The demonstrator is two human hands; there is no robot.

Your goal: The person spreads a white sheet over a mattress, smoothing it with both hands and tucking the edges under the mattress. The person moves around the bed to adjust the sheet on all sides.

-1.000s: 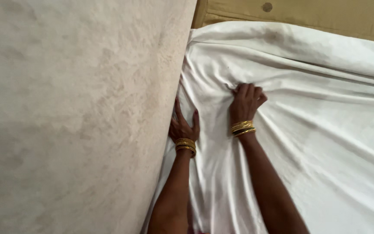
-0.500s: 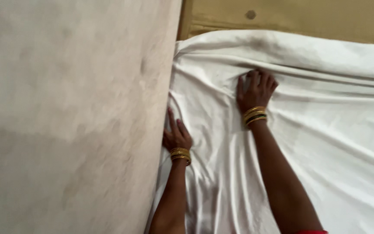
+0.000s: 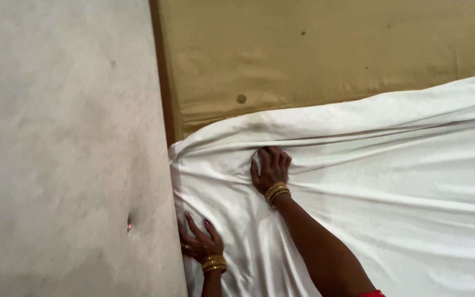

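A white sheet [image 3: 386, 181] lies rumpled over a tan mattress [image 3: 314, 49]. My right hand [image 3: 270, 168] presses flat on the sheet near its upper left corner, fingers curled into a fold, with gold bangles at the wrist. My left hand [image 3: 198, 242] rests with fingers spread at the sheet's left edge, where it meets a tall beige padded panel [image 3: 67, 148]. Its fingertips are tucked toward the gap between panel and mattress. It wears gold bangles too.
The beige padded panel fills the whole left side and has a small button dimple [image 3: 129, 223]. The bare tan mattress shows along the top, with a few dark tufting spots [image 3: 241, 99]. Long creases run across the sheet to the right.
The view has tilted up, showing much more bare mattress. My right hand has slid further up the sheet, from a bunched grip to a flatter press. My left hand stays at the panel edge.
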